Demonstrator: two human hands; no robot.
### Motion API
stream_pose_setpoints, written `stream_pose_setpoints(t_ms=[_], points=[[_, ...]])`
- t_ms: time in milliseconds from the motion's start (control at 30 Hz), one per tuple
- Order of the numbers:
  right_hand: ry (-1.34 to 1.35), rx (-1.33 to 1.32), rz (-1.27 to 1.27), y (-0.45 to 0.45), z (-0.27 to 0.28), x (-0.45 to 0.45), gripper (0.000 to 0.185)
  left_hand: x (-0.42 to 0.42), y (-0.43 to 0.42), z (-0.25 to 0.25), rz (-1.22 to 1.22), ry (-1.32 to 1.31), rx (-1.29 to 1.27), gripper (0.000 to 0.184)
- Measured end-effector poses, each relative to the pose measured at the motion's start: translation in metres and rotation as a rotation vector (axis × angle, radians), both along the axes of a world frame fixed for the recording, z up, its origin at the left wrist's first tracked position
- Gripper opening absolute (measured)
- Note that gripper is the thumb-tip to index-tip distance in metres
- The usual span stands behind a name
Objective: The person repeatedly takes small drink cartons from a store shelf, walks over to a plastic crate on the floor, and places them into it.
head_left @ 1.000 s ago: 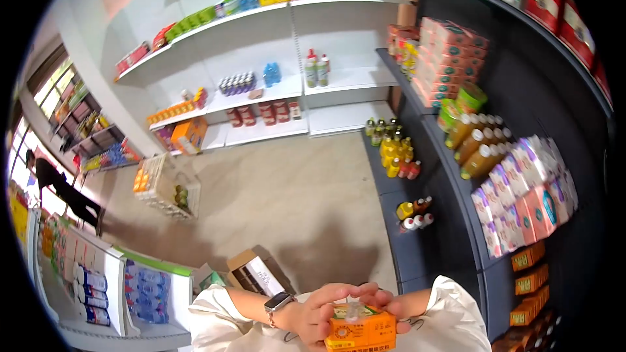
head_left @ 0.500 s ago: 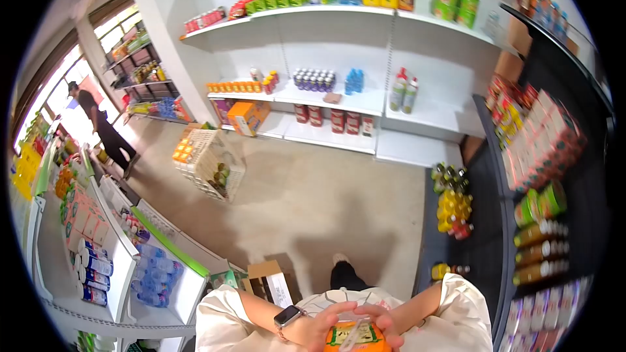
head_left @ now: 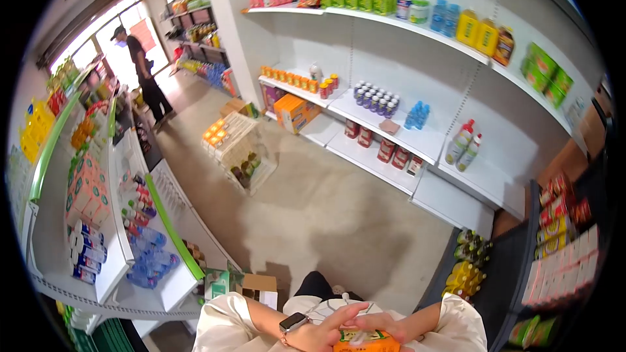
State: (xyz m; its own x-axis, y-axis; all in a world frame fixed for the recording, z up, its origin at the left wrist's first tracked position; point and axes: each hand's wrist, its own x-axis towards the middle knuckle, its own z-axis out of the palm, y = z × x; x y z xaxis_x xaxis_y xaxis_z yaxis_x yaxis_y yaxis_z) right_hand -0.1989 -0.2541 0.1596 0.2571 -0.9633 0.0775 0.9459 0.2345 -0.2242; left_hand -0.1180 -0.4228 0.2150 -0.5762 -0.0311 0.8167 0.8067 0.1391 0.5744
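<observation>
Close to my body at the bottom of the view is an orange package (head_left: 366, 343) with a green and yellow label and a clear plastic strip on top. My left hand (head_left: 324, 332), with a watch at its wrist, is closed around the package's left side. On the right side, my right hand (head_left: 386, 324) grips it too, the fingers of both hands meeting over its top. The lower part of the package is cut off by the frame edge.
A white crate (head_left: 251, 150) with orange packs on top stands on the floor. White wall shelves (head_left: 391, 140) hold cans and bottles. Curved shelving (head_left: 124, 248) runs along my left; dark shelving (head_left: 505, 267) is at right. An open carton (head_left: 259, 287) lies near my feet. A person (head_left: 143, 72) stands far left.
My view has turned left, so the wall shelves and crate sit further right. My fingers have closed in over the package's top, and the package sits lower in view.
</observation>
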Motion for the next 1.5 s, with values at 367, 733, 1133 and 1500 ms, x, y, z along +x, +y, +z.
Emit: stream_pose_setpoints(t_ms=[367, 733, 1133, 1500], points=[[0.452, -0.391, -0.063, -0.191, 0.045, -0.131, 0.088, -0.092, -0.152, 0.002, 0.257, 0.067, -0.045, 0.051], [0.296, -0.543, -0.145, -0.388, 0.074, -0.192, 0.082, -0.165, -0.32, 0.009, 0.406, 0.143, -0.102, 0.054], [-0.046, -0.638, -0.201, -0.551, 0.091, -0.208, 0.075, -0.186, -0.428, 0.014, 0.676, 0.036, -0.054, 0.052], [-1.067, -0.471, -0.291, -0.738, 0.08, -0.194, 0.066, -0.268, -0.608, 0.031, 0.999, 0.11, -0.058, 0.043]])
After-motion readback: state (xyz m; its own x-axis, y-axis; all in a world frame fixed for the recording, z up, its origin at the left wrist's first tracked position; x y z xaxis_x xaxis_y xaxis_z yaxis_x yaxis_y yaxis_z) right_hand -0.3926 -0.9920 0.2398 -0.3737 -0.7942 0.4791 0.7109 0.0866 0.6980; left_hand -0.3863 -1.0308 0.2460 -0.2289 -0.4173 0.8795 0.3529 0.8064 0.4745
